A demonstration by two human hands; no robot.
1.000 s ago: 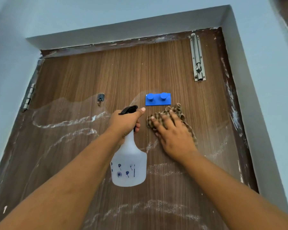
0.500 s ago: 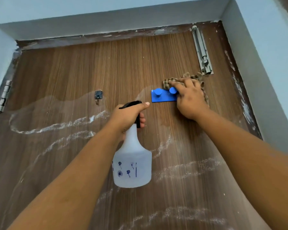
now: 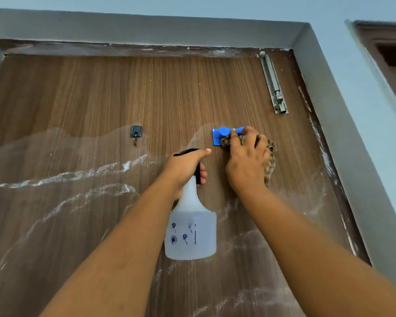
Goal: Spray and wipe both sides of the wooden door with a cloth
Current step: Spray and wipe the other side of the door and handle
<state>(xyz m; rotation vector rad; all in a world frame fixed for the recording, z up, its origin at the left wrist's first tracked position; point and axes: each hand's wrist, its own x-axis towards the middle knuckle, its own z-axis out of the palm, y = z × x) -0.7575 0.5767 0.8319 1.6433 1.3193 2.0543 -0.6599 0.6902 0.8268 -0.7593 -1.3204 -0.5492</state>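
Both hands are up against the door, a little apart from each other. The left hand [image 3: 184, 167] is curled around the black trigger head of a translucent white plastic spray bottle [image 3: 191, 234], thumb laid flat along the top, so the bottle hangs below the fist with small blue markings on its body. The right hand [image 3: 246, 162] has its fingers bent over a crumpled brown patterned cloth [image 3: 269, 163] and presses it against the brown wood-grain door [image 3: 101, 92]; the cloth bunches out from under the fingertips and trails down past the outer edge of the palm. The fingertips and the cloth's upper edge lie over the lower right part of a bright blue plastic hook plate [image 3: 220, 136] fixed to the door, covering one of its round knobs while the other shows clearly. Off to the left of that plate sits a small dark metal stick-on hook [image 3: 136, 132]. A long silver metal slide bolt [image 3: 273, 84] runs down the upper right of the door, near the pale grey painted door frame [image 3: 325, 92]. Wavy white foamy streaks [image 3: 82, 173] and a broad wet sheen cross the lower half of the door, with more streaks below the bottle and toward the right edge.
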